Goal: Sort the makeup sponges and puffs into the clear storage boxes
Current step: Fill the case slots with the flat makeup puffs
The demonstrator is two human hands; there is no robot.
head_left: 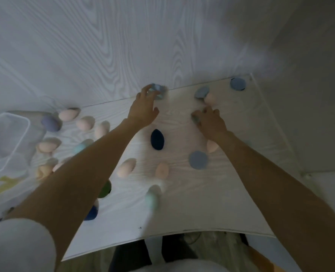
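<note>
Many sponges and puffs lie scattered on the white table [182, 209]. My left hand [144, 108] reaches to the far edge, its fingers closed around a blurred blue-grey puff [157, 91]. My right hand [209, 121] lies palm down further right, gripping a grey-green puff [196, 118] at its fingertips. Just beyond it sit a blue-grey puff [201, 92] and a pink sponge [210, 99]. A navy sponge [157, 139] lies between my forearms. A clear storage box [15, 132] stands at the far left.
Pink sponges [85, 123] cluster by the box. A round blue puff [198, 160], a peach sponge [162, 169], a mint sponge [153, 195] and a green sponge [105, 190] lie nearer me. Another blue puff [238, 84] sits at the far right corner. A wall stands directly behind the table.
</note>
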